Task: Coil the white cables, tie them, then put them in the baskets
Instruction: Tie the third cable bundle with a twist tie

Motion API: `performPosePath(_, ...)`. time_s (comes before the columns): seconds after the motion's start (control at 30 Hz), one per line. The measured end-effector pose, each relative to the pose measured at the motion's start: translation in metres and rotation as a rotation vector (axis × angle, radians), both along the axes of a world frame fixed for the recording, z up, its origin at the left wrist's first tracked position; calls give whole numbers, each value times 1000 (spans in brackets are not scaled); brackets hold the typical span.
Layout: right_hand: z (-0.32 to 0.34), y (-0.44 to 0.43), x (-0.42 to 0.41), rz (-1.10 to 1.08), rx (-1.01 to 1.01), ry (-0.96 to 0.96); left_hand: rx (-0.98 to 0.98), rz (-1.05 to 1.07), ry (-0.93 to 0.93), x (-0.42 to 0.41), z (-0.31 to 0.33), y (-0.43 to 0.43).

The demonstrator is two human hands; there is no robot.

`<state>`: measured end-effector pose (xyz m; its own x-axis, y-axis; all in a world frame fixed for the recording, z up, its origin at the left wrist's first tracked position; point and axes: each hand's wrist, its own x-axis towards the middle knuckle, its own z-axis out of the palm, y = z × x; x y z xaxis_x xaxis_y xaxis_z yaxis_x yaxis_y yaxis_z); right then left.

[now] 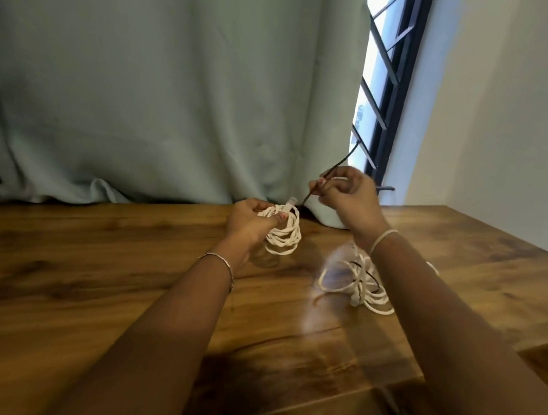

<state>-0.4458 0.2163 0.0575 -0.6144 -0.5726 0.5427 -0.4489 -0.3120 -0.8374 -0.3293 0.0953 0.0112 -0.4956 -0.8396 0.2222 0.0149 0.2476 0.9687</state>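
At centre frame the left hand [250, 221] grips a small coil of white cable [284, 236] near its top, thumb across the loops, just above the wooden table [119, 274]. Up and to the right, the right hand [353, 199] pinches a thin black tie [311, 195] that runs down to the coil. The cable looks light, soft and springy, so I'd hold it where the loops bunch. A second coil [359, 286] lies on the table at lower right. No basket shows.

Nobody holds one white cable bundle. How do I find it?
Start at the brown wooden table. Beside the right forearm lies a loose coil of white cable. Unlike the white coil gripped in the left hand, it rests on the wood with a black strand across it.
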Motion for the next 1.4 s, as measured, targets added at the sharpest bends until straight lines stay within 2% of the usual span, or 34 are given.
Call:
performPosePath(0.13,-7,-26,51,117,-12,58,-60,57,-20,35,2,-11)
performPosePath(0.23,-14,-48,79,96,0,157,-73,53,-48,62,2,-21)
performPosePath(0.33,-22,-68,102,104,-17,152,-69,72,-64,89,-1,-34)
performPosePath(0.47,-30,-87,129,118,-22,258,-71,122,-61,118,-7,-52)
performPosePath(0.7,-52,-118,152,-39,38,592,-24,174,-64,149,-17,-81)
performPosePath(0.87,-68,-133,160,-41,100,706,60,205,34,150,-24,-92)
performPosePath(1.0,-84,-141,162,-116,90,790,23,241,48,149,-32,-97)
performPosePath(1.17,-90,-147,153,-147,124,761,75,170,83,145,-42,-99)
performPosePath(1.4,-91,-146,148,-78,128,737,28,50,140,142,-29,-91)
